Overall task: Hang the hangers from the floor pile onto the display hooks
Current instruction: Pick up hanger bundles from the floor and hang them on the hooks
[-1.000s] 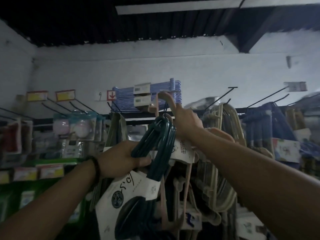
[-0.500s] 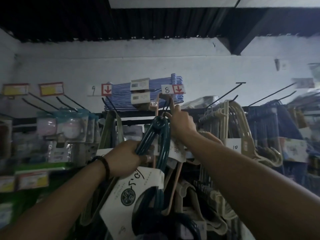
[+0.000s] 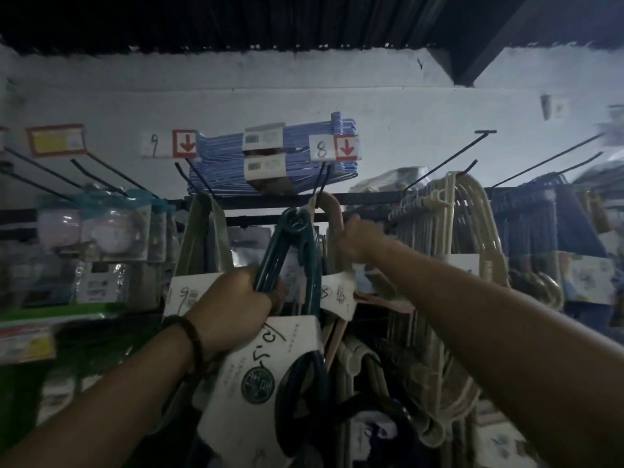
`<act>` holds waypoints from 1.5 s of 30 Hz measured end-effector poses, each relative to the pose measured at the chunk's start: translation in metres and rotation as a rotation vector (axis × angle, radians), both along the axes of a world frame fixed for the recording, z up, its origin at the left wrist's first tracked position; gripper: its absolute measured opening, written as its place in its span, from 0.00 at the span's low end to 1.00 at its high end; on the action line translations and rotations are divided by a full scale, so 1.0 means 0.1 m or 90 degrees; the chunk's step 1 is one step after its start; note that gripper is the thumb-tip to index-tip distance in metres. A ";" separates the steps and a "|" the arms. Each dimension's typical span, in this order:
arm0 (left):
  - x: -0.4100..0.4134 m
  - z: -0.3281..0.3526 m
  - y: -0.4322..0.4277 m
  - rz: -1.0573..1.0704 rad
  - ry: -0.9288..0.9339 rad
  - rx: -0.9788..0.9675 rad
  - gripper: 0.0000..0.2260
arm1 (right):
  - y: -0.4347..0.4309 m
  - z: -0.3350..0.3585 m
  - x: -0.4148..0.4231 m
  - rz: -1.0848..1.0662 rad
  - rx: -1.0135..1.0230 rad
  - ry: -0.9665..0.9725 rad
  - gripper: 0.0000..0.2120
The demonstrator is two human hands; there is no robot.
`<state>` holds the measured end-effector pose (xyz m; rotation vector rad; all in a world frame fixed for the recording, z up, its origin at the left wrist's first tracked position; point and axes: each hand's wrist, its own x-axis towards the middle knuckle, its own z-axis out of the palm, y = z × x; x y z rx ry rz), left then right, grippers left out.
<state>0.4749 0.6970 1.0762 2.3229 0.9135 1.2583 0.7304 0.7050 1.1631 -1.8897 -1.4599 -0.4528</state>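
Observation:
My left hand (image 3: 236, 302) grips a bundle of dark green hangers (image 3: 297, 251) wrapped in a white paper sleeve (image 3: 266, 373). Their hook ends sit just below the black display hook (image 3: 320, 184) under the tag marked 8 (image 3: 332, 148). My right hand (image 3: 351, 238) holds the curved top of pink hangers (image 3: 332, 211) that hang on that same hook. My right fingers curl round the pink hook neck, right of the green bundle.
Cream hangers (image 3: 466, 231) hang on the hook to the right, dark blue ones (image 3: 540, 224) beyond. Light blue hangers (image 3: 229, 167) lie on the top rail. A beige bundle (image 3: 202, 238) hangs under tag 9 (image 3: 169, 148). Packaged goods (image 3: 101, 231) fill hooks at left; bare hooks (image 3: 466, 153) jut out above.
My right hand dropped from the tag end of the hook to the pink hangers' curved top. The green bundle rose slightly toward the hook. My view tilted and shifted.

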 end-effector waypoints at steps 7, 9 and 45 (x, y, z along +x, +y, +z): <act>0.67 -0.07 -0.19 -0.053 -0.168 0.018 0.17 | -1.32 0.10 -0.14 0.032 0.044 -0.193 0.19; 0.90 -0.05 -0.31 -0.115 -0.231 0.002 0.16 | -1.68 0.01 -0.16 0.092 0.027 -0.106 0.27; 5.90 0.05 -2.94 -0.292 0.144 0.357 0.30 | -4.36 -0.40 5.07 -0.319 0.093 -0.066 0.13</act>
